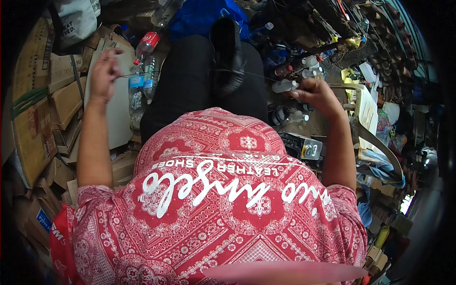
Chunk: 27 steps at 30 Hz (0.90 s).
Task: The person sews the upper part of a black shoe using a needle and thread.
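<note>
A black shoe (227, 59) is held upright between my knees, its toe end toward me. Dark thread (266, 77) runs out from both sides of the shoe toward my hands, pulled nearly straight. My left hand (105, 76) is raised out to the left, fingers curled around the thread's left end. On the other side, my right hand (319, 97) is closed in a pinch at the right end of the thread. Whether either hand also holds a needle or tool is too small to tell.
Cardboard boxes (66, 102) are stacked at the left. Plastic bottles (136, 85) lie beside my left leg, and several small capped bottles (285, 86) stand near my right hand. A blue plastic bag (199, 16) lies ahead. A white plastic chair (368, 114) is at the right.
</note>
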Motion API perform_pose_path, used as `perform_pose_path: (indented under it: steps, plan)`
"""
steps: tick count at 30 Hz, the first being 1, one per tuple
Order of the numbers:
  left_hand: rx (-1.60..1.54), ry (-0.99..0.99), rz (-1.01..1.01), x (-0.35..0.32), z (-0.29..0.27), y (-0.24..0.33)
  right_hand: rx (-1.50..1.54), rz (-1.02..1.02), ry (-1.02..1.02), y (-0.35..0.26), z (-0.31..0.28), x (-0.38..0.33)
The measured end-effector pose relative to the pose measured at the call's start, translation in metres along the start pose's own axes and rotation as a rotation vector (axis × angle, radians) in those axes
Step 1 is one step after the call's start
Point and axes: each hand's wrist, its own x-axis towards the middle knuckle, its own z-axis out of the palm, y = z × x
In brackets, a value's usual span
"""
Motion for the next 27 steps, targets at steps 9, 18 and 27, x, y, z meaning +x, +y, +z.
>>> perform_pose_path:
  steps: [9, 18, 27]
  plan:
    - [0.664, -0.039, 0.32, 0.021, 0.009, -0.011, -0.317, 0.091, 0.036, 0.058, 0.014, -0.018]
    - [0.778, -0.696, 0.401, 0.01, 0.219, -0.018, 0.052, -0.302, 0.111, -0.059, 0.052, 0.075]
    - [0.855, -0.835, 0.485, 0.027, 0.231, -0.023, 0.024, -0.348, 0.011, -0.041, 0.054, 0.083]
